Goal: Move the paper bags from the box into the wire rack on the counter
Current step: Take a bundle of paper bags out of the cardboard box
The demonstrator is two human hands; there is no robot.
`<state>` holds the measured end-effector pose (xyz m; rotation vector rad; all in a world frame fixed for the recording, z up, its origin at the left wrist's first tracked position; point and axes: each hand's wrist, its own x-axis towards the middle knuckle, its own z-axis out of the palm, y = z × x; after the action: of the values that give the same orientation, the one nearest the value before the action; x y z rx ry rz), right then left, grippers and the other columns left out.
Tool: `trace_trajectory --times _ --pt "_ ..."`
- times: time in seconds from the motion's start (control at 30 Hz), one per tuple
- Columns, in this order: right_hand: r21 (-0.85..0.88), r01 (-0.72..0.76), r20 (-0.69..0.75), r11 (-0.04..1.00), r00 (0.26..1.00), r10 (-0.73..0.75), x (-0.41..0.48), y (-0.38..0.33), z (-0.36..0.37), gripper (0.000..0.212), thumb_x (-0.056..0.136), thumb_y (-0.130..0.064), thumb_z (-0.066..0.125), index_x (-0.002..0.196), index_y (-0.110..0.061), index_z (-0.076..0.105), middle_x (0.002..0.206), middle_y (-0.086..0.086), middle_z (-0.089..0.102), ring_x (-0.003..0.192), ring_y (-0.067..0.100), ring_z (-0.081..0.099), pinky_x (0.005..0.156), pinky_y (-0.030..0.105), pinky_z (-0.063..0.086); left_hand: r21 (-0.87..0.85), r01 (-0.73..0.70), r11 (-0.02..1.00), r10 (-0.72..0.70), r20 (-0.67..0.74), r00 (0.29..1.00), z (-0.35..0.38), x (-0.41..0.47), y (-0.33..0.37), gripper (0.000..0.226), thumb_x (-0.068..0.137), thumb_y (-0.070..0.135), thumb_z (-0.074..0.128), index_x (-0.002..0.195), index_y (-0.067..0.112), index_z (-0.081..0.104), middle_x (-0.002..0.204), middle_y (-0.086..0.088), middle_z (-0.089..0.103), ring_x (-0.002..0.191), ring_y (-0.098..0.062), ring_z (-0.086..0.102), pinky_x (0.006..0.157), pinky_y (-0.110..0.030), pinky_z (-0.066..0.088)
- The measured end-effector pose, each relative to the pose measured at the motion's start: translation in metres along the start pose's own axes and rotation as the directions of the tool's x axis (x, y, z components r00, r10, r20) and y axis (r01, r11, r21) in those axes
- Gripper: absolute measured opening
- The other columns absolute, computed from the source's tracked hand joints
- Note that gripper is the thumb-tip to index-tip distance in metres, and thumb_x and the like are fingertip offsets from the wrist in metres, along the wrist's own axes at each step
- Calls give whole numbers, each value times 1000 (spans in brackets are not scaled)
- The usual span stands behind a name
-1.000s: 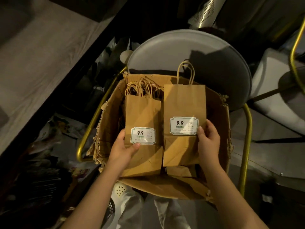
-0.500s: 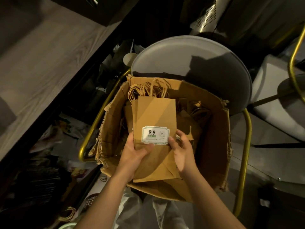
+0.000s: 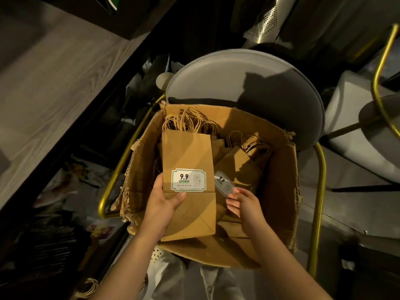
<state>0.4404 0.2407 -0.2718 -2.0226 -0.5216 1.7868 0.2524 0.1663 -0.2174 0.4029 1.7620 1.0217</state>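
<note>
Currently: torn cardboard box [image 3: 279, 191] on a grey round chair seat [image 3: 238, 79] with a brass-coloured frame [image 3: 320, 180]. Of the hands, the left hand [image 3: 161, 204] grips upright paper bags [image 3: 186, 156] at the box's left side. The right hand [image 3: 244, 204] is loose-fingered and holds nothing, just beside tilted bags [image 3: 240, 167] inside the box. Wood-grain worktop [image 3: 54, 94] at far left, with papers [image 3: 65, 185] strewn beneath. Room dim.

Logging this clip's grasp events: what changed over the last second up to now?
The right hand brought its bag over onto the stack of bags held by the left hand, then let go and moved right toward a loose bag in the box. The left hand still grips the stack; box and chair stayed put.
</note>
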Motion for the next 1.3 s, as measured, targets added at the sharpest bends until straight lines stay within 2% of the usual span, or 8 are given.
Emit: trace_trajectory --times 0.13,0.27,0.57,0.73,0.9,1.0,1.2,1.3 --pt "-68 -71 -41 995 997 68 23 10 -15 27 98 -14 50 125 -13 55 111 9 66 103 23 65 99 45 50 89 0 996 3 -23 1000 1 8 -11 59 85 9 67 128 40 41 109 23 56 106 -7 51 89 -34 45" --pt "-40 -127 -62 991 990 124 48 15 -17 36 95 -7 53 131 -10 51 117 10 64 108 23 63 100 41 49 131 15 991 -9 -49 999 4 15 -21 57 85 11 68 120 45 39 108 22 57 109 -10 52 92 -39 47" --pt "77 -266 -115 961 955 274 66 30 -7 32 91 -11 58 123 -9 58 109 12 67 98 24 65 65 31 51 161 52 985 -41 -74 996 14 25 -39 63 83 12 71 130 39 39 116 12 59 114 -16 53 98 -44 46" --pt "137 -312 -93 940 941 326 66 25 5 28 89 -15 65 116 -9 62 104 11 66 93 24 63 76 33 51 156 69 985 -58 -75 995 12 24 -40 65 83 13 71 133 40 39 120 11 60 116 -17 54 100 -49 45" --pt "151 -334 -132 930 926 353 69 5 20 47 84 -16 72 127 -11 56 121 12 63 114 31 59 96 41 49 109 75 991 -69 -64 996 9 23 -40 61 84 10 69 123 47 38 113 17 60 111 -12 55 94 -38 48" --pt "181 -298 -136 937 936 324 68 2 25 50 80 -15 76 126 -9 56 115 11 65 108 29 62 85 38 50 90 58 994 -54 -46 997 7 22 -40 61 84 10 69 124 44 39 112 18 60 106 -4 54 90 -32 47" --pt "218 7 -244 976 969 47 54 12 18 42 90 -10 63 131 -17 51 115 5 64 111 23 61 89 37 51 101 58 993 -53 -55 997 7 22 -43 62 84 11 70 127 44 40 115 15 61 112 -12 55 96 -43 47" --pt "75 131 -328 989 940 -99 46 14 5 28 95 -10 56 122 -20 56 112 -1 63 104 18 62 84 34 52 108 60 992 -55 -55 997 8 21 -41 64 85 11 69 132 42 38 114 16 59 114 -14 52 98 -43 45"
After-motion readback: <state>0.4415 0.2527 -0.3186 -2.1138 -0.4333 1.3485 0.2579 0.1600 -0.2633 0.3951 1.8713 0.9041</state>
